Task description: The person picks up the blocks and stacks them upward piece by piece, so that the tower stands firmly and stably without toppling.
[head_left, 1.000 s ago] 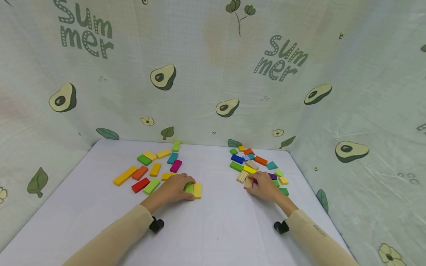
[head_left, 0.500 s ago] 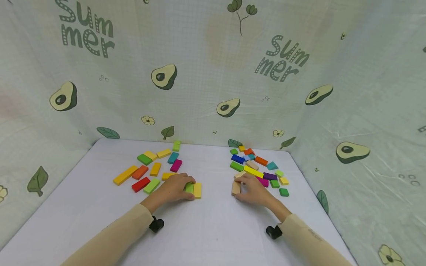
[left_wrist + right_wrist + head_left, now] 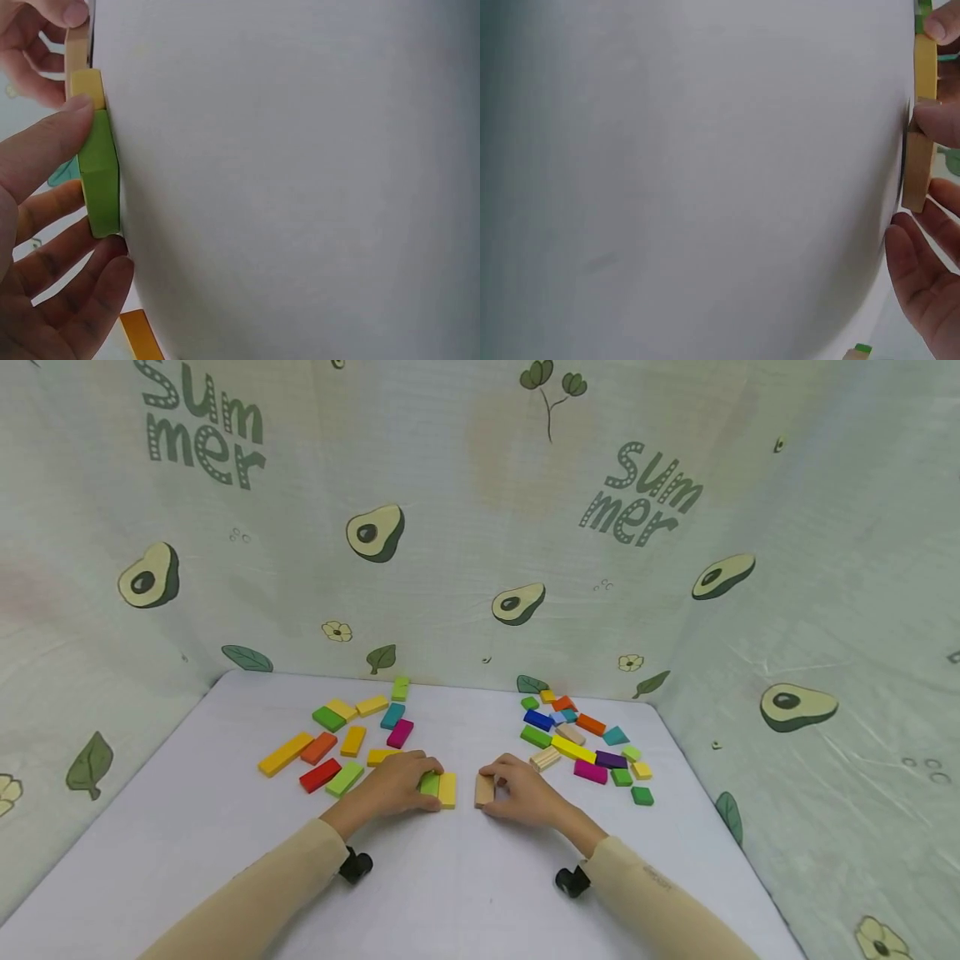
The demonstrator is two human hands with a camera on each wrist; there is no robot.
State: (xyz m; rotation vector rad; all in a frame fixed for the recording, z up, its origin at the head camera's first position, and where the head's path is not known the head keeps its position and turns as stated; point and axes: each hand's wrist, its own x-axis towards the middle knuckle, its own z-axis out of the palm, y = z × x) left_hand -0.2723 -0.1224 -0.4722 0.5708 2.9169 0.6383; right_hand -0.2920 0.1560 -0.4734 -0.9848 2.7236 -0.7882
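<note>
Left hand [image 3: 392,785] lies over the green block [image 3: 429,784], fingers curled round it, with the yellow block [image 3: 447,790] touching on its right. A narrow gap, then the tan block [image 3: 484,790] — long axis running away from the person — pinched by the right hand [image 3: 525,793], the nearer hand. Its fingertips are hidden; block contact with the table probably flat.

The word "Summer" is printed twice on the backdrop cloth [image 3: 465,527], split over two lines: once at upper left, once at upper right of centre.
</note>
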